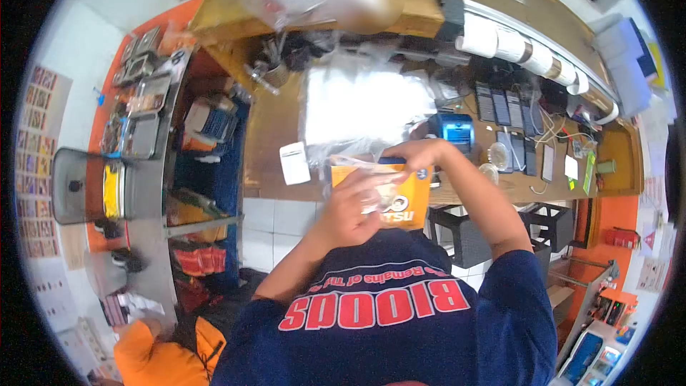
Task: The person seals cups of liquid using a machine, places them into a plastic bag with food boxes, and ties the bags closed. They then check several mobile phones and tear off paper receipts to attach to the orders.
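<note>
An orange box (pixel 413 204) with white lettering and a dark top edge is held upright before the dark shirt (pixel 386 300), at the table's near edge. Left to right, brown tabletop (pixel 268 168) shows beside a white rectangular item (pixel 294 163); bright plastic sheeting (pixel 364 104) lies beyond the box, and a blue device (pixel 455 131) near its right. The left hand (pixel 354 204) reaches across the front, its grip unclear; the right hand (pixel 414 154), elbow bent, holds the top edge.
</note>
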A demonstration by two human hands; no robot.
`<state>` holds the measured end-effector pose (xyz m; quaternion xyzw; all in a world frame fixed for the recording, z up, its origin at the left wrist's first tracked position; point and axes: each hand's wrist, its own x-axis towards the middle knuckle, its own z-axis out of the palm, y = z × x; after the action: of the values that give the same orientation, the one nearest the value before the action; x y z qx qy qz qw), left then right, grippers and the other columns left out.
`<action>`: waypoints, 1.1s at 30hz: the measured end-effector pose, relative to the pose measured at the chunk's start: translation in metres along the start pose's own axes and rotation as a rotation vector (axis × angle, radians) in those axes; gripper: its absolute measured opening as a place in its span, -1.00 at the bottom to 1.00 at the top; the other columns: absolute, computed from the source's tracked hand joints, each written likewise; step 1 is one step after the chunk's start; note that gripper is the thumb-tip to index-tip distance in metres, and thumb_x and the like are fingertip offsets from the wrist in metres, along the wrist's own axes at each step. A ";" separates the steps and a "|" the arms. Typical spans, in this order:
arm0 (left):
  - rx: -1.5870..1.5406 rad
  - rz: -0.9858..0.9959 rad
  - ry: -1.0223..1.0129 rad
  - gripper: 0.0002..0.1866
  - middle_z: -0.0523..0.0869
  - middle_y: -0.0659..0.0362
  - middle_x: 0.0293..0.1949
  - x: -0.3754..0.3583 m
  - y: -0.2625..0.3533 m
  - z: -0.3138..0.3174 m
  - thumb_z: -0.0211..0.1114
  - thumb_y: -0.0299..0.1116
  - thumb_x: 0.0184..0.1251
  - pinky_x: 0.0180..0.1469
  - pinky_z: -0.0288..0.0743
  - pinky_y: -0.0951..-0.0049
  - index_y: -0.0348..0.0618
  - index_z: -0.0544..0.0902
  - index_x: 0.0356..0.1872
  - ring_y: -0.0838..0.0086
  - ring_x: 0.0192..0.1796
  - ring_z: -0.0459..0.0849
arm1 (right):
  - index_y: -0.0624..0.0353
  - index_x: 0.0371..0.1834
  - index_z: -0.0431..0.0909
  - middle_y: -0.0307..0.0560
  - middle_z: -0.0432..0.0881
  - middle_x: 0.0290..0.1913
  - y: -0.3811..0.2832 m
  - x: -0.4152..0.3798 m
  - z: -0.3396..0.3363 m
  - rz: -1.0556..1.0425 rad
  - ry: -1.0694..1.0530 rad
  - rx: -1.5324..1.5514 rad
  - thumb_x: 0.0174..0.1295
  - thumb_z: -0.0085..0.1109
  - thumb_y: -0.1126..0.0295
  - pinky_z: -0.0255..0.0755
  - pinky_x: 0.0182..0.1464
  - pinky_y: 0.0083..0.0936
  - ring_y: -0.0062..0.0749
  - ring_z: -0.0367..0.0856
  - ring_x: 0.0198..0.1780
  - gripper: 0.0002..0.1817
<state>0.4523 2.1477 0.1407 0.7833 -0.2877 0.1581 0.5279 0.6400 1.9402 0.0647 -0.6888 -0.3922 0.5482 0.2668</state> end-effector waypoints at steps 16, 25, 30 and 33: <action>-0.148 -0.163 -0.261 -0.66 0.58 -0.10 0.34 0.015 -0.023 0.059 0.25 -0.43 0.26 0.42 0.34 -0.03 -0.16 0.66 0.07 -0.04 0.35 0.54 | 0.13 0.36 0.40 0.08 0.62 0.24 0.059 -0.062 0.031 -0.176 0.428 -0.466 -0.07 0.54 0.20 0.50 0.22 -0.16 0.06 0.64 0.20 -0.15; 0.276 -0.200 -0.275 -0.83 0.57 -0.08 0.35 -0.029 -0.091 0.098 0.26 -0.43 0.18 0.41 0.33 -0.03 -0.23 0.71 -0.24 -0.07 0.33 0.55 | 0.05 -0.30 0.66 -0.20 0.71 -0.21 0.005 -0.130 0.035 0.350 0.010 -0.789 -0.02 0.45 0.21 0.15 0.16 -0.04 -0.24 0.60 0.12 -0.74; 0.407 -0.319 -0.164 -0.85 0.70 -0.05 0.19 -0.025 -0.081 0.091 0.28 -0.44 0.19 0.30 0.44 -0.03 -0.24 0.71 -0.25 -0.07 0.16 0.66 | 0.09 -0.48 0.60 -0.23 0.63 -0.27 -0.048 -0.174 0.019 -0.089 0.106 -0.374 -0.06 0.38 0.29 0.08 0.17 -0.15 -0.28 0.54 0.02 -0.82; 0.165 -0.430 -0.224 -0.90 0.79 0.03 -0.04 -0.018 -0.059 0.067 0.29 -0.45 0.30 0.10 0.58 0.15 -0.28 0.68 -0.28 0.12 -0.06 0.76 | 0.15 -0.37 0.62 -0.22 0.58 -0.26 -0.077 -0.190 0.016 -0.207 0.184 -0.197 -0.07 0.34 0.39 0.06 0.28 -0.15 -0.28 0.51 0.00 -0.82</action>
<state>0.4707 2.1073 0.0610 0.8794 -0.1574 -0.0224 0.4487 0.5885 1.8229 0.2259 -0.7149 -0.4869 0.4113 0.2877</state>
